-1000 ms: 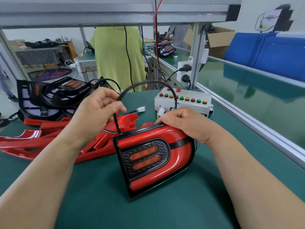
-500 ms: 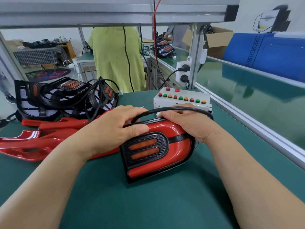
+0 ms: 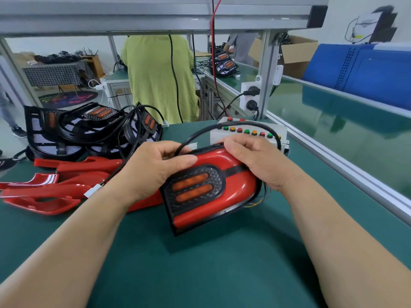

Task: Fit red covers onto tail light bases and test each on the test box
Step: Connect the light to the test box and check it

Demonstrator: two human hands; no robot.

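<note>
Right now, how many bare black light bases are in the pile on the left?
3 that I can tell: left base, middle base on top, right base, tilted. They overlap under black cables, so more may be hidden beneath.

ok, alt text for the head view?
Left hand and right hand hold a red-covered tail light over the green mat, left also holding its black cable. Test box behind; loose red covers and black bases at left.
</note>
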